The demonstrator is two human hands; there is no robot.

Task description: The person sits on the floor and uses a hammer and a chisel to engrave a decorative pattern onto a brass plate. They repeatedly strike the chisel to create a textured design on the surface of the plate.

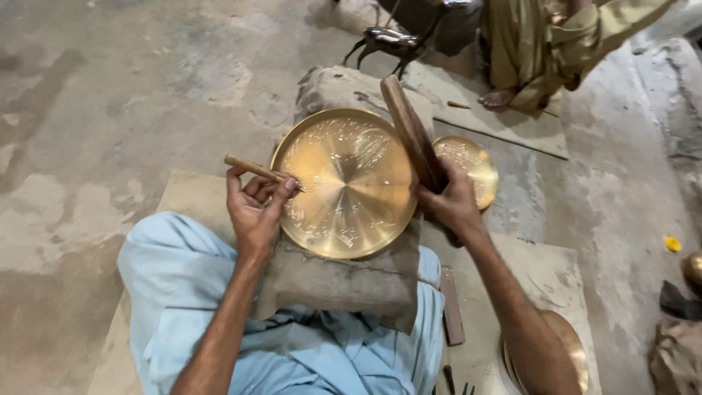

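Note:
A round brass plate (344,183) with a raised rim lies on a cloth-covered block (344,281) between my knees. My left hand (252,208) holds a thin wooden-handled chisel (252,168) with its tip at the plate's left rim, where fine engraved lines show. My right hand (450,201) grips a flat wooden mallet (409,132) raised over the plate's right edge. My legs in light blue cloth (183,285) frame the block.
A smaller brass plate (472,164) lies right of the block, another brass plate (570,351) beside my right forearm. A wooden stick (451,307) rests on the mat. Another person in olive cloth (541,44) sits at the top, bare foot on a board.

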